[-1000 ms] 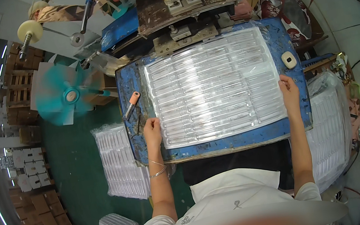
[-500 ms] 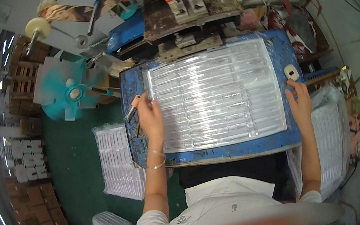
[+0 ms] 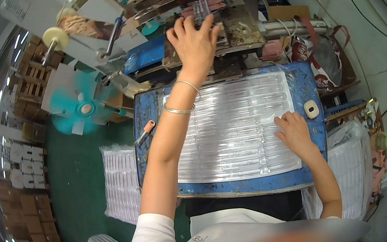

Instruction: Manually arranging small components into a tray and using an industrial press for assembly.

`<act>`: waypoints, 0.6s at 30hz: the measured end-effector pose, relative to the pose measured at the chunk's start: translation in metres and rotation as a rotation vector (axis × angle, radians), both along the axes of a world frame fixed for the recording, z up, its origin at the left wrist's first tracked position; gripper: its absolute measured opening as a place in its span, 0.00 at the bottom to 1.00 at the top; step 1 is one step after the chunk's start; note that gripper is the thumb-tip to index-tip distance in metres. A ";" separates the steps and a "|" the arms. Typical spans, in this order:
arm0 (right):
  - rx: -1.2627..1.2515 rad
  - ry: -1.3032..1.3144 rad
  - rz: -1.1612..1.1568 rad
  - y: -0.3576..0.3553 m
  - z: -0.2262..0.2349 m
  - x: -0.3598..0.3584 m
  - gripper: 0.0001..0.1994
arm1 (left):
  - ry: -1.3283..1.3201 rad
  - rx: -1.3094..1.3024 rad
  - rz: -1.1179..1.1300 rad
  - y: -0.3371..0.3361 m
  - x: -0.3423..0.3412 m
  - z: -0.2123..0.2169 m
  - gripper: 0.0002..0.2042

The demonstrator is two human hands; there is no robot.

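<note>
Clear ribbed plastic sheet (image 3: 239, 156) mid-table, the two hands well apart.
Blue tabletop (image 3: 253, 185) shows as a strip along the sheet's 6 o'clock edge; an orange-handled tool (image 3: 149, 126) sits at 9 o'clock, a cream device (image 3: 311, 109) at 3. The left hand (image 3: 192, 41), fingers spread, is over the machine (image 3: 245, 33) at 12; contact cannot be told. The right hand (image 3: 295, 133), loosely curled, thumb apart, rests on the sheet toward 3.

"What did you count first?"
"I saw one left hand (image 3: 195, 45), one right hand (image 3: 296, 134) and one blue table (image 3: 243, 186)."
"And on it?"
"There lay one clear plastic sheet (image 3: 234, 140), one orange-handled tool (image 3: 149, 126) and one cream case (image 3: 311, 109)."
"Around it?"
"There were three wrapped bundles (image 3: 119, 184) and one fan (image 3: 85, 108)."
</note>
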State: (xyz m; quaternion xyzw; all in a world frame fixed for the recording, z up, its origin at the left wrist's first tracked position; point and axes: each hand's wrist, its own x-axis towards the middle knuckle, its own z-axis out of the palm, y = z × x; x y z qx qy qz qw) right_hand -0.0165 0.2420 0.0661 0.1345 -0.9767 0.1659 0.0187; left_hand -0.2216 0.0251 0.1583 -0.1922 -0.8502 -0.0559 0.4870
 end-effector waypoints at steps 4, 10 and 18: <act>-0.087 -0.011 -0.011 0.015 -0.006 -0.005 0.15 | 0.152 -0.058 -0.079 0.008 -0.019 0.012 0.07; -0.594 -0.056 -0.246 0.027 0.008 0.007 0.12 | 0.088 0.082 -0.435 0.050 0.100 -0.019 0.13; -1.288 -0.332 -0.760 0.069 -0.025 0.083 0.14 | -0.693 0.216 -0.624 0.074 0.160 -0.147 0.16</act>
